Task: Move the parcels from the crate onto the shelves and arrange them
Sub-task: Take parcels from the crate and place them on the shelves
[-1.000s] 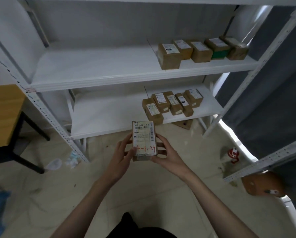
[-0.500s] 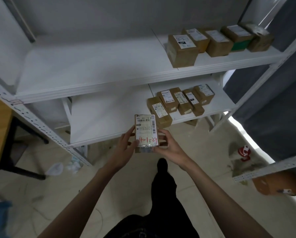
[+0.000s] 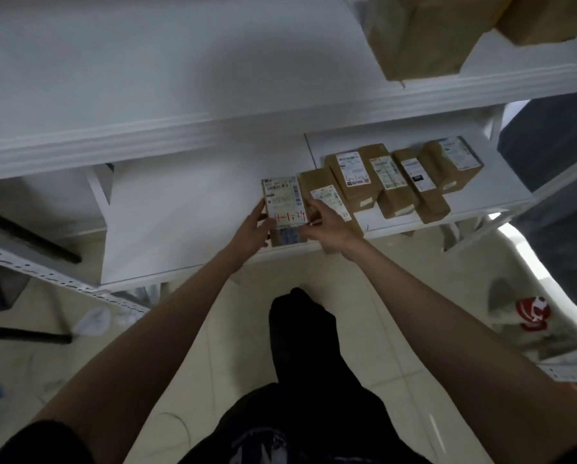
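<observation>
I see left hand [image 3: 251,229] gripping parcel [image 3: 284,204] left edge | right hand [image 3: 327,226] pinching right edge | over lower shelf [image 3: 186,222]

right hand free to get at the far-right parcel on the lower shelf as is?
Probably not right now. The right hand and left hand both grip the labelled parcel at the row's left end. The far-right parcel sits unobstructed on the lower shelf, so the path looks clear once it lets go.

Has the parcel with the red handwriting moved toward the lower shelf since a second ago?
Yes. The parcel with the red handwriting was out over the floor; now it is over the lower shelf, beside the row's leftmost parcel, held by both hands.
</observation>
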`<state>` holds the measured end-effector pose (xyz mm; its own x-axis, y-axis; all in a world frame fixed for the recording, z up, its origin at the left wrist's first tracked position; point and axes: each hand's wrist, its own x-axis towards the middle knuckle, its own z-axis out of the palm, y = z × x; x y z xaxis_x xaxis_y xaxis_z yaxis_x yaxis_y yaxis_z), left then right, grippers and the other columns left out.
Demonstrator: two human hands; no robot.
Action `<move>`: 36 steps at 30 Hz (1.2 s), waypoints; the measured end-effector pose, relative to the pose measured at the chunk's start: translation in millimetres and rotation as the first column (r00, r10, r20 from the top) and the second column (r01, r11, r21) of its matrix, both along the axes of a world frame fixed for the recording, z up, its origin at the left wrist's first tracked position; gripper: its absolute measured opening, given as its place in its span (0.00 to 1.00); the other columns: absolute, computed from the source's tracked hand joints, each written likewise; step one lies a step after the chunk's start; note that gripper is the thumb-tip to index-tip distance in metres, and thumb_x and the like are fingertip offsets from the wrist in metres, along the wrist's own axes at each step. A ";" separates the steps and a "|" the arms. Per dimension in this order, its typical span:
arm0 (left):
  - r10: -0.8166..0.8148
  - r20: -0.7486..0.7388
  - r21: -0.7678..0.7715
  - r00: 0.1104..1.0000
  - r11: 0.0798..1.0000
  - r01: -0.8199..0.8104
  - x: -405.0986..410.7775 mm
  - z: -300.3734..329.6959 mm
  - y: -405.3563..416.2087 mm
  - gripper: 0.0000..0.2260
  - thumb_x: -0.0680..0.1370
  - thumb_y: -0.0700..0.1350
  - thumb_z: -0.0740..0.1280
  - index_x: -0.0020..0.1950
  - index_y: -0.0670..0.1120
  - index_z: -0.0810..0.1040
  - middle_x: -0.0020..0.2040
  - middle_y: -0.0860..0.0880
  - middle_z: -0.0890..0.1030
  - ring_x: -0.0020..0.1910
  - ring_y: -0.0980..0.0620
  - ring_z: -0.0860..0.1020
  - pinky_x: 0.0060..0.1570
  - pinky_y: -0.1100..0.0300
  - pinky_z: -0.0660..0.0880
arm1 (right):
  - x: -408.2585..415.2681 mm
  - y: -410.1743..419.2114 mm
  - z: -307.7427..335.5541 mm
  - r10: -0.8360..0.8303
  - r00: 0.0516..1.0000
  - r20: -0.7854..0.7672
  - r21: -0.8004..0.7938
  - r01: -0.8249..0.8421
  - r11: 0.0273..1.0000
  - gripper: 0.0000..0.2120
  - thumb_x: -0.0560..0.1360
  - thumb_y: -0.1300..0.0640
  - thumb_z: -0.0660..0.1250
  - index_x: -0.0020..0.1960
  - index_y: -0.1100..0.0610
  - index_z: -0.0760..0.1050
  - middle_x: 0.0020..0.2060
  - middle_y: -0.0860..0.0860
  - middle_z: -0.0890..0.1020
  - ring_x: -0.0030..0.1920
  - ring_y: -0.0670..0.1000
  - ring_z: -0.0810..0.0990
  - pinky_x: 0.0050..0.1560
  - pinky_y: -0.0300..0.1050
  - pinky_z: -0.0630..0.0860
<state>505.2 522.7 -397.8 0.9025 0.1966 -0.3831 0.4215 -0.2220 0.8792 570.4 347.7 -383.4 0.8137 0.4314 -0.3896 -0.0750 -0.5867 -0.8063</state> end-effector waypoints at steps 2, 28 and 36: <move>0.009 -0.040 -0.005 0.999 1.000 -0.009 30.8 -28.5 4.3 0.25 0.83 0.43 0.58 0.79 0.55 0.56 0.62 0.48 0.74 0.48 0.49 0.76 0.45 0.56 0.75 | 28.7 10.7 -25.1 0.002 1.000 -0.003 -0.026 -0.002 1.000 0.35 0.73 0.58 0.75 0.76 0.52 0.64 0.59 0.51 0.79 0.58 0.52 0.78 0.55 0.48 0.79; -0.068 -0.262 -0.099 0.963 0.994 0.043 105.9 -121.5 37.0 0.28 0.83 0.47 0.60 0.80 0.53 0.51 0.76 0.46 0.64 0.65 0.43 0.71 0.66 0.50 0.67 | 96.9 42.4 -90.8 0.111 0.985 -0.130 -0.269 -0.143 0.953 0.33 0.78 0.69 0.64 0.79 0.61 0.55 0.74 0.59 0.67 0.74 0.58 0.65 0.72 0.50 0.66; -0.301 -0.331 0.322 0.894 0.855 0.407 22.0 -22.5 36.2 0.27 0.82 0.51 0.63 0.79 0.51 0.57 0.78 0.46 0.61 0.75 0.46 0.62 0.74 0.55 0.58 | 18.4 15.9 5.6 0.221 0.973 -0.067 -0.355 -0.230 0.906 0.35 0.77 0.62 0.68 0.78 0.57 0.56 0.69 0.59 0.72 0.65 0.58 0.74 0.63 0.52 0.75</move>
